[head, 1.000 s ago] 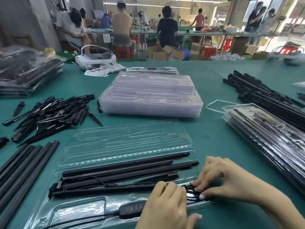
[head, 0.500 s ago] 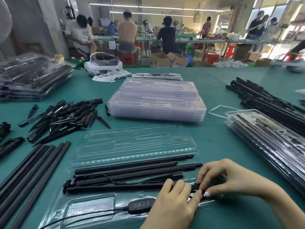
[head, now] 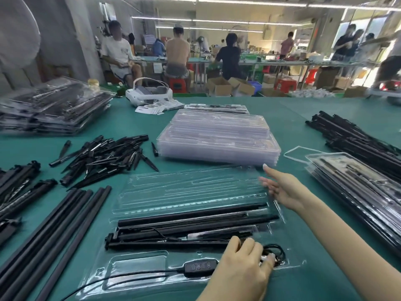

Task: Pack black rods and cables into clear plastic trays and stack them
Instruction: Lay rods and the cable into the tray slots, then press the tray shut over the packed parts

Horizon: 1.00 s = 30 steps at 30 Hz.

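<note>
An open clear plastic tray (head: 134, 270) lies in front of me, with its lid (head: 184, 192) spread flat on the far side. Several black rods (head: 184, 220) fill its long slots. A black controller (head: 200, 266) with its cable sits in the near pocket. My left hand (head: 238, 268) presses down on a coiled black cable (head: 276, 249) at the tray's right end. My right hand (head: 282, 190) reaches to the lid's right edge with fingers stretched out, touching the clear plastic.
A stack of empty clear trays (head: 217, 137) stands behind the open tray. Packed trays (head: 358, 192) lie at the right and another packed pile (head: 54, 109) at the back left. Black spikes (head: 104, 155) and long rods (head: 54, 231) lie at the left, more rods (head: 347, 135) at the right.
My right hand has left the coiled cable and moved up to the lid's right edge. My left hand stays on the cable. The camera has tilted up.
</note>
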### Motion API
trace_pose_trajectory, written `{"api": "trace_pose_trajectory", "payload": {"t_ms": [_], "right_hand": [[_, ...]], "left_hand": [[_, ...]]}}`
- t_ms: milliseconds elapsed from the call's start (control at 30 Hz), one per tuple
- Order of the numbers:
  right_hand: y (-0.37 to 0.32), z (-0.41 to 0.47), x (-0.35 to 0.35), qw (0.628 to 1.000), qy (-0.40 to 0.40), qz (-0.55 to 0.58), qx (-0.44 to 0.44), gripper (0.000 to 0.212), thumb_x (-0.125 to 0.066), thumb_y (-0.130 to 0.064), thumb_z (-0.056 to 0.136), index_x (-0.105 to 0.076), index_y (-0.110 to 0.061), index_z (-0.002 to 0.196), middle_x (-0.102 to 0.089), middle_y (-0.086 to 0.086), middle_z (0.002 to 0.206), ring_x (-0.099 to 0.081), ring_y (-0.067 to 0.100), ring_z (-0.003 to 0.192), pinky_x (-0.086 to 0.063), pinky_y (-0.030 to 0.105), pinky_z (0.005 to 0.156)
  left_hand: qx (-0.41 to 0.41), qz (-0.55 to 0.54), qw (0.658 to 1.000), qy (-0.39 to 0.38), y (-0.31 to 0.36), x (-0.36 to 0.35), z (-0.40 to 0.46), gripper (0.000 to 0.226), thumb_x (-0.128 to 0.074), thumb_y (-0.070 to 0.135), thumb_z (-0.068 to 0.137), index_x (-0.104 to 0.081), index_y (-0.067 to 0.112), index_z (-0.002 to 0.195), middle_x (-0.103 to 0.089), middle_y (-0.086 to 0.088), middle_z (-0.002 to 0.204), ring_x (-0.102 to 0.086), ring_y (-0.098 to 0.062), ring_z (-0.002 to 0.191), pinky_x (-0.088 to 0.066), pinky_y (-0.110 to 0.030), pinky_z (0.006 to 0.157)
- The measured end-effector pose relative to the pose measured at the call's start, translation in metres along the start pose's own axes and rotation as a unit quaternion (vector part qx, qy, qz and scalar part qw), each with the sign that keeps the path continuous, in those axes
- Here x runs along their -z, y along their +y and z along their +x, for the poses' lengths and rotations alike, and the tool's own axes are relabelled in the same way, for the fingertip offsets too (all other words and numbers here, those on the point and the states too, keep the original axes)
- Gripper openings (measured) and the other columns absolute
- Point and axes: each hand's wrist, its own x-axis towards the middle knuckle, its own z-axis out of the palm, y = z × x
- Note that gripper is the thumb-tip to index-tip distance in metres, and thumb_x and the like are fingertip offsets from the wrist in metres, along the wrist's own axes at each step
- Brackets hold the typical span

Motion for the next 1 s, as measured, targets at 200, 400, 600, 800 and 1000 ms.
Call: {"api": "trace_pose_trajectory", "payload": {"t_ms": [200,400,600,800,1000], "right_hand": [[0.007,-0.013,-0.005,0.991,-0.020,-0.018,0.131,0.017,-0.060,-0.014,0.091,-0.065,-0.016,0.107,-0.052,-0.005,0.075,-0.037,0.010,0.063,-0.030,0.023,0.061],[0.006,-0.036,0.019,0.961,-0.075,-0.065,0.257,0.038,-0.048,0.020,0.082,-0.064,-0.013,0.089,-0.068,-0.004,0.089,-0.060,0.010,0.090,-0.045,0.022,0.080],[-0.006,-0.050,0.051,0.908,-0.333,0.043,0.248,0.047,-0.042,-0.009,0.075,-0.061,-0.018,0.117,-0.062,0.016,0.086,-0.063,0.027,0.090,-0.049,0.025,0.086],[-0.037,-0.052,0.045,0.841,-0.307,-0.416,0.159,0.076,-0.019,-0.083,0.076,-0.073,-0.037,0.103,-0.070,-0.008,0.100,-0.062,0.008,0.103,-0.032,0.036,0.099],[-0.046,-0.092,-0.011,0.621,-0.213,-0.717,0.233,0.066,-0.036,-0.085,0.068,-0.067,-0.029,0.082,-0.057,-0.013,0.098,-0.055,0.007,0.094,-0.041,0.039,0.094]], "left_hand": [[-0.009,0.051,0.999,0.010,-0.002,-0.004,-0.002,0.035,-0.046,0.019,0.089,-0.075,0.036,0.077,-0.050,0.010,0.052,-0.046,-0.011,0.052,-0.040,-0.020,0.056],[-0.022,0.072,0.997,0.012,-0.002,-0.005,-0.002,0.035,-0.048,0.015,0.089,-0.075,0.032,0.076,-0.051,0.010,0.052,-0.045,-0.010,0.051,-0.040,-0.019,0.055],[-0.020,0.096,0.995,0.016,0.003,-0.004,-0.006,0.050,-0.034,0.008,0.092,-0.076,0.031,0.077,-0.054,0.011,0.054,-0.046,-0.010,0.052,-0.043,-0.019,0.057],[-0.035,0.075,0.996,-0.033,0.003,-0.004,-0.004,0.033,-0.050,0.014,0.087,-0.077,0.032,0.079,-0.061,0.011,0.058,-0.055,-0.007,0.056,-0.048,-0.019,0.060],[0.034,0.098,0.992,-0.074,0.007,-0.004,-0.007,0.064,-0.024,0.003,0.093,-0.077,0.031,0.071,-0.065,0.010,0.058,-0.061,-0.005,0.057,-0.052,-0.019,0.065]]}}
